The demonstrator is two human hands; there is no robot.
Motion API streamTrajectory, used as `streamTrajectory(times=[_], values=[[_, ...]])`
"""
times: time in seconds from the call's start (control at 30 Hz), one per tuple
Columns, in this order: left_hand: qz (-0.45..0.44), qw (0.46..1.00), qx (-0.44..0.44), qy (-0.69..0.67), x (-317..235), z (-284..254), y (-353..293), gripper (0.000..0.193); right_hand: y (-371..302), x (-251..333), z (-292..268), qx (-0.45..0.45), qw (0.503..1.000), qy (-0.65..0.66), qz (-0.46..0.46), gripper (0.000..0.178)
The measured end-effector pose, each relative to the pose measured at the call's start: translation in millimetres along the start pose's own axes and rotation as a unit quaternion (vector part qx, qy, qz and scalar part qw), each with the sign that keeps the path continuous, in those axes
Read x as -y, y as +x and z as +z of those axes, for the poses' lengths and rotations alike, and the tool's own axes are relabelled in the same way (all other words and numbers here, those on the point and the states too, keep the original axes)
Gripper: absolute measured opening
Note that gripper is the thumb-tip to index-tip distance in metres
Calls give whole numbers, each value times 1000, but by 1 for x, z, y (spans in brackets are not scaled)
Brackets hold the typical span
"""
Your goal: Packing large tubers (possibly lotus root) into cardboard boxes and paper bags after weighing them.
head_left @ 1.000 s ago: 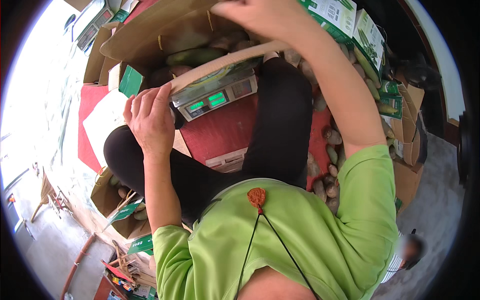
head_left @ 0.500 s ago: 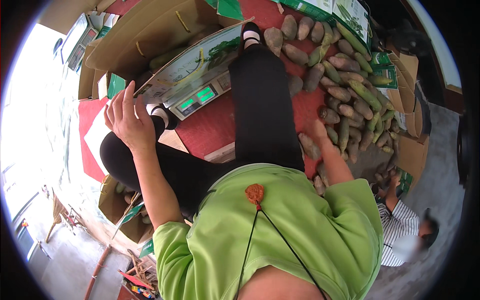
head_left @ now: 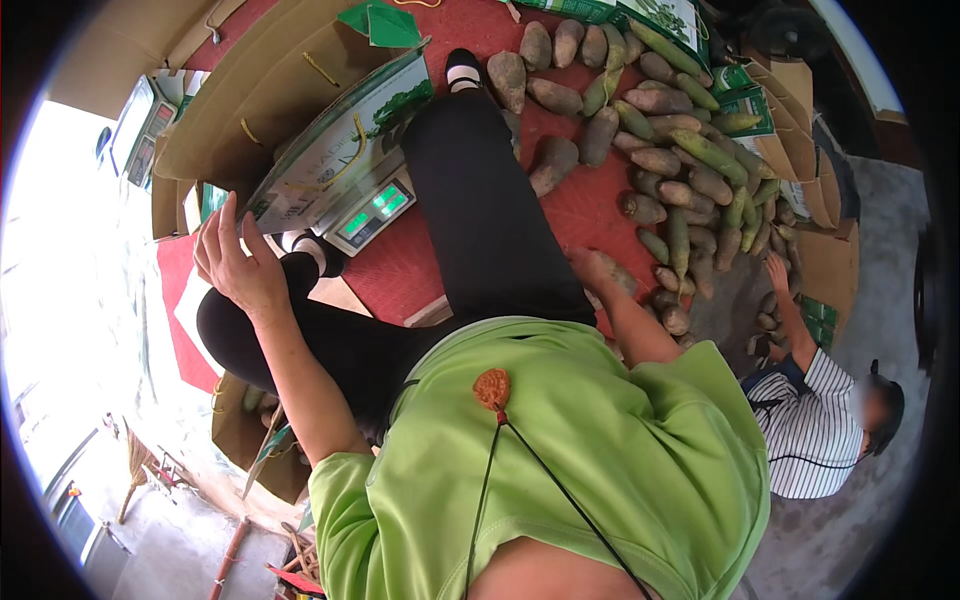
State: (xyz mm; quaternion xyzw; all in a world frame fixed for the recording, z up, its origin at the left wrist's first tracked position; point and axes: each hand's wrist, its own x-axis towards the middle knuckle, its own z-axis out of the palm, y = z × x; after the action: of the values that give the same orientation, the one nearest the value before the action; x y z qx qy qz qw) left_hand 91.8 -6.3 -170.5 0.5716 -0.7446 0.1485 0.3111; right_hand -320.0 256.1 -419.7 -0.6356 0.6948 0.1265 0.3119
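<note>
My left hand (head_left: 240, 265) is raised at the near corner of a large open carton (head_left: 340, 140), its fingers apart and nothing in them. Whether the fingertips touch the cardboard cannot be seen. That carton rests on a scale (head_left: 370, 215) with a lit green display. Low beside my right thigh, my right hand (head_left: 592, 270) is at a brownish root vegetable (head_left: 622, 278), covering its left end. Its fingers are blurred and partly hidden, so a grip cannot be made out. A heap of long root vegetables (head_left: 690, 195), green and dusty purple-brown, spreads on the red floor covering.
Another person (head_left: 815, 425) in a striped top crouches at the right, one hand at the heap. Cartons (head_left: 825, 260) stand along the heap's right side. A second scale (head_left: 150, 130) is at the far left. Beside my left leg stands an open box (head_left: 245, 425); a broom (head_left: 135, 470) leans beyond it.
My view has shifted a little, moving the scene leftward. My right hand now overlaps the vegetable's left end. The other person has stretched an arm toward the heap. My left hand stays by the carton.
</note>
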Motion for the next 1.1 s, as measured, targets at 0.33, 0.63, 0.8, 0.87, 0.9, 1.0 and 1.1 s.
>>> streamTrajectory(times=[0.33, 0.63, 0.8, 0.87, 0.9, 1.0, 1.1], values=[[-3, 1000, -8, 14, 3, 0, -2, 27, 5, 0, 13, -55, 946, 295, 121, 25], [-10, 1000, -9, 11, 2, 0, 1, 27, 11, -26, 77, -101, 995, 25, -5, 22], [-7, 1000, -17, 18, 6, -2, -2, 27, 15, -2, 47, -35, 951, 286, 117, 18], [-12, 1000, -14, 20, 5, -2, -2, 27, 12, 3, 37, -36, 938, 308, 157, 17], [-9, 1000, -15, 16, 4, 0, 0, 27, 13, 1, 38, -18, 913, 375, 163, 21], [2, 1000, -17, 3, 3, 1, 4, 26, 13, -3, 39, -27, 914, 381, 140, 26], [15, 1000, -21, -9, 5, 3, 3, 25, 14, -7, 46, -64, 951, 283, 101, 23]])
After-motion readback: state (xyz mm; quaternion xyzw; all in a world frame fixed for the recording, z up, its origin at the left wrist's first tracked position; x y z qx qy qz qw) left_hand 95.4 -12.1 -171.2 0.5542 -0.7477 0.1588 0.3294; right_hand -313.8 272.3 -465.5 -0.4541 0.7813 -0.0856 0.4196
